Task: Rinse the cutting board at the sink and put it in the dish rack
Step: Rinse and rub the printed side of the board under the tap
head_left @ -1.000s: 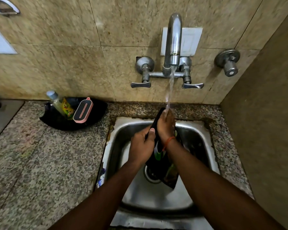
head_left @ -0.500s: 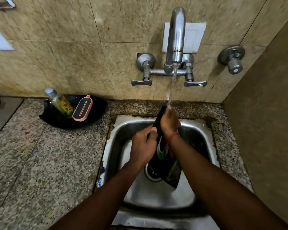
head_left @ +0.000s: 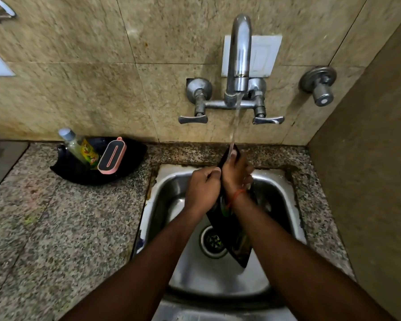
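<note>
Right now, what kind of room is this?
Most likely a kitchen washing-up corner. A steel sink is sunk into a speckled stone counter, a wall tap runs water onto a dark cutting board held by both hands, and a soap bottle sits in a black tray.

Black flat cutting board (head_left: 235, 237) with green and yellowish printed patches on its face, held over a silver-grey stainless steel sink (head_left: 171, 193) with rust-brown staining along its left rim. Thin orange thread band (head_left: 237, 193) at one wrist. Speckled granite tabletop (head_left: 67, 228) in grey, black and pinkish flecks. Mottled beige-tan stone wall tiles (head_left: 90, 93) with darker grout lines; plain white plate (head_left: 264, 54) behind a dull silver metal tap (head_left: 239, 61). Glossy black shallow tray (head_left: 79, 172) carrying a clear bottle (head_left: 79, 144) with pale grey cap and yellow, green and red label, plus a pink-edged oblong scrubber (head_left: 112, 156) with black face and pink slot outline.
</note>
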